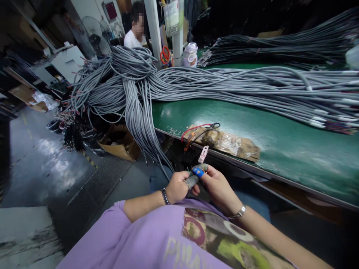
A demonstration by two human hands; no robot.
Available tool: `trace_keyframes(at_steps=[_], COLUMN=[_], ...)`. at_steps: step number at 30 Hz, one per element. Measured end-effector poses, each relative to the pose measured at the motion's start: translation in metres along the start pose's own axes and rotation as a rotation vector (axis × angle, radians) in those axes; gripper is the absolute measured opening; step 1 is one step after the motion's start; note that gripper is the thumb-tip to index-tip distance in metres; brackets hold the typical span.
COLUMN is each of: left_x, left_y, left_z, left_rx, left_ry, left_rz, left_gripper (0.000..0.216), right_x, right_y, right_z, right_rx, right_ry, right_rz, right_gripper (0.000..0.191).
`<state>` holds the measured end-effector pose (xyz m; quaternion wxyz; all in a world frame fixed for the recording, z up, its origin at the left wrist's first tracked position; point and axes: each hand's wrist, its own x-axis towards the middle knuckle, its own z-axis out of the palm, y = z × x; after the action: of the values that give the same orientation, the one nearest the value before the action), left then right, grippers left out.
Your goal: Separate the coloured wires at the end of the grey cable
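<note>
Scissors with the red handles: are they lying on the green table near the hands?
No, the scissors hang by the white post at the far end, well away from both hands.

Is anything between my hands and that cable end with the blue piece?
Nothing visible: the left hand and right hand both hold the cable end and blue piece directly, below the green table edge.
</note>
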<state>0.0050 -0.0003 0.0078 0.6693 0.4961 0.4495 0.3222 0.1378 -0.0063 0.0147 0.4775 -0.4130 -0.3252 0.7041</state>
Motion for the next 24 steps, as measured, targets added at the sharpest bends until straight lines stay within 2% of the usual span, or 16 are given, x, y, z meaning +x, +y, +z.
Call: trace_keyframes(at_steps=[4,9,24], left_x=[-0.001,-0.003,-0.001], left_y=[0.003,0.006,0.008], left_z=[-0.003,-0.005,-0.004], left_rx=[-0.009,-0.011,0.05], left_ry=[0.037,0.055,0.059], left_rz=[0.012,0.021,0.098], left_gripper=[0.057,0.055,0.058], right_x=[0.001,0.003,0.006], right_y=[-0.004,-0.006,-0.009], right_z=[-0.009,-0.017,-0.013], right_rx=[-0.102,-0.163,-0.196], right_ry=[-0.004,0.064,0.091], right_rz=[-0.032,-0.068,-0.064], right_gripper=[0.032,0.033,0.035])
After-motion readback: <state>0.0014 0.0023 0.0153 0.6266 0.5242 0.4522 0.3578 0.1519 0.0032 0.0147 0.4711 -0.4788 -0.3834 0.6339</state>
